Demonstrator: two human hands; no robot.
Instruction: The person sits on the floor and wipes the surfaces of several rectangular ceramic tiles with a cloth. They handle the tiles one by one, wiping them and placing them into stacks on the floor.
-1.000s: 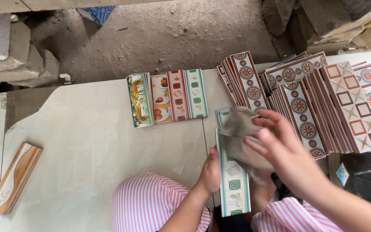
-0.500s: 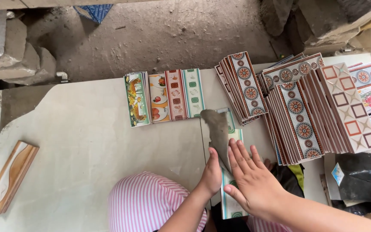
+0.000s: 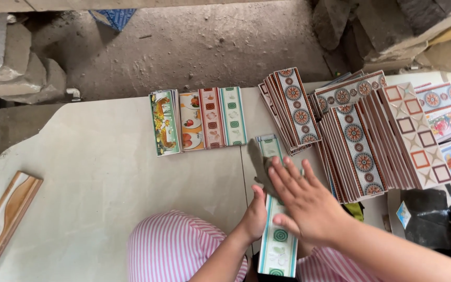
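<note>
Wiping looks to be the step in hand: the right hand [image 3: 309,206], fingers spread flat, presses a grey cloth [image 3: 262,164] onto the green-banded border tile [image 3: 277,235] at the desk's [image 3: 105,172] six o'clock edge, which the left hand [image 3: 254,216] grips by its side.

Pale slab table [image 3: 105,172] — carries tile row [image 3: 199,121], leaning tile stacks [image 3: 361,136], wood-tone trim tile [image 3: 3,216] at left edge.

Green-banded border tile [image 3: 279,245], long, lying on pale worktop [image 3: 105,172]. Left hand [image 3: 255,215] grips its left edge; right hand [image 3: 305,201] lies flat over grey cloth [image 3: 260,162] on it. Patterned tile stacks [image 3: 371,136] just beside.
</note>
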